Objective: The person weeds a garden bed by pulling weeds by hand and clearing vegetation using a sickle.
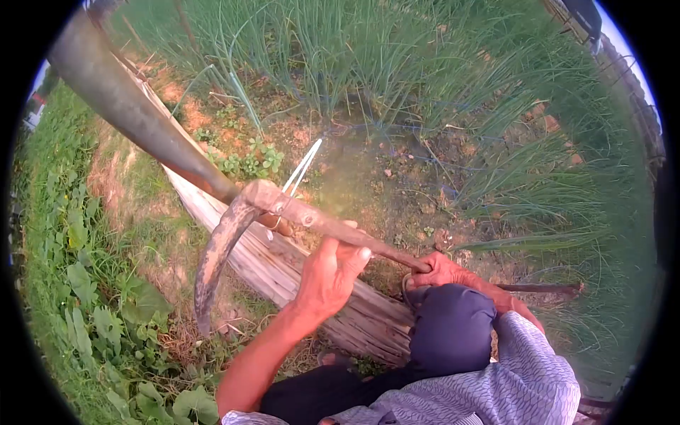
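Note:
A hooked hand tool (327,224) lies slantwise across the middle, with a straight wooden handle and a long, curved, dark-brown head at its left end; whether the head is wood or metal I cannot tell. My right hand (443,271) is closed round the thin right end of the handle. Farther along it, my left hand (330,275) grips the handle from below, thumb raised and fingertips showing over the far side. By the handle's thick end, a white cable tie (302,167) sticks up, its loop near a brown pole end.
A thick greyish pole (138,110) slants in from the upper left. Beneath the tool runs a weathered log (273,270). Tall green onion-like plants (397,57) fill the far side. Broad-leaved plants (145,312) grow at left. A dark-clad knee (453,326) is close below my right hand.

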### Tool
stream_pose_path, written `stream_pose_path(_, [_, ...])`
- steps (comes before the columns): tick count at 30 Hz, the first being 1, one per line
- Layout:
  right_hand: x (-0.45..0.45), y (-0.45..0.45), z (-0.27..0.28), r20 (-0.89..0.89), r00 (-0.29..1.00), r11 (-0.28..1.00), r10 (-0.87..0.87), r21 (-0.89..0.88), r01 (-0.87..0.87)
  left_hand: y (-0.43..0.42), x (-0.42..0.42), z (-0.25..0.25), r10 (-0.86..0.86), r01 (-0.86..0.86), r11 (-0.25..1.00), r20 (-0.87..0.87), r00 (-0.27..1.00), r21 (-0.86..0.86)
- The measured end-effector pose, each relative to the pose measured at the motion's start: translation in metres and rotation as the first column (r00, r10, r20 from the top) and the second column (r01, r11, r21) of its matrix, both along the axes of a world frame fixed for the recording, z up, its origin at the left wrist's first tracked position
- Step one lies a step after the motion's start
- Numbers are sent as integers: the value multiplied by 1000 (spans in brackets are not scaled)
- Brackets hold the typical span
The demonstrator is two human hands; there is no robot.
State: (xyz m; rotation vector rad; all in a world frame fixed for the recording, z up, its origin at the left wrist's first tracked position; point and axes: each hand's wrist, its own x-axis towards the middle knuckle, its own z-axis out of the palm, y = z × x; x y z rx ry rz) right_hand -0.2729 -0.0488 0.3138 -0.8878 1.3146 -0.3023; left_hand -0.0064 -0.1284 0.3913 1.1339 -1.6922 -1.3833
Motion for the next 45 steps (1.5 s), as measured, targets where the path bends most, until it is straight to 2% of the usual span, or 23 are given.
stream_pose_path(1, [-6,17,1,-71,996,998,-54,6,55,4,1,-4,31,-33,998,30,999,55])
stream_pose_path(3, [-32,45,-14,-170,971,985,-170,-33,167,11,2,-16,-324,318,946,117,939,66])
stream_pose_path(4, [-43,63,-25,-179,955,971,-237,-57,231,16,8,-23,-316,305,947,118,941,103])
stream_pose_path(6, [-49,88,-30,-212,925,949,-316,-55,311,19,22,-44,-483,436,872,242,842,223])
stream_pose_path(10, [-33,107,-32,-273,908,944,-318,-8,328,20,49,-65,-479,392,876,418,772,282])
stream_pose_path(12, [-26,95,-32,-301,909,955,-289,-32,294,15,52,-62,-481,311,863,457,748,399])
stream_pose_path(15, [-27,51,-49,-291,916,961,-275,-52,271,10,62,-62,-355,227,923,463,812,310])
stream_pose_path(16, [-35,41,-73,-178,935,927,-307,166,336,10,64,-62,-360,225,920,469,806,321])
stream_pose_path(17, [-32,27,-77,-166,936,924,-310,178,337,9,67,-60,-318,164,930,499,806,328])
stream_pose_path(19, [-18,-7,-79,-200,956,965,-216,108,240,6,75,-60,-271,90,937,543,795,336])
stream_pose_path(22, [5,-40,-91,-101,978,973,-185,119,196,1,97,-74,-171,-40,951,631,757,306])
stream_pose_path(24, [24,-55,-97,-81,981,976,-175,119,183,-6,102,-76,18,-225,915,524,851,334])
stream_pose_path(26, [37,-61,-109,-182,979,988,-92,103,112,-10,96,-68,103,-274,922,506,856,274])
stream_pose_path(28, [33,-52,-119,-160,986,991,-55,112,73,-19,87,-56,315,-327,944,385,867,-36])
stream_pose_path(29, [32,-47,-122,-143,989,992,-22,123,40,-23,84,-42,325,-340,940,393,860,-35])
stream_pose_path(31, [38,-48,-110,-148,989,989,3,145,18,-29,75,-18,394,-328,919,544,741,-219])
stream_pose_path(32, [40,-50,-107,-159,987,987,9,161,17,-33,74,-17,397,-333,918,546,738,-217])
stream_pose_path(34, [46,-53,-111,-150,989,987,14,161,11,-42,74,-17,485,-525,850,465,741,-48])
stream_pose_path(36, [42,-49,-125,-145,989,988,15,154,8,-53,70,-15,527,-528,842,384,758,-113])
stream_pose_path(38, [31,-41,-138,-314,942,991,120,-18,-132,-60,69,-13,562,-533,827,294,773,-178])
stream_pose_path(42, [24,-45,-102,-243,953,977,182,150,-149,-67,70,-7,444,-417,896,285,849,-154])
stream_pose_path(44, [12,-28,-92,-308,950,999,44,1,-46,-66,70,-5,395,-380,918,302,867,-111])
stream_pose_path(45, [5,-18,-90,-325,946,998,-3,-54,-16,-67,69,-6,407,-372,913,332,851,-165])
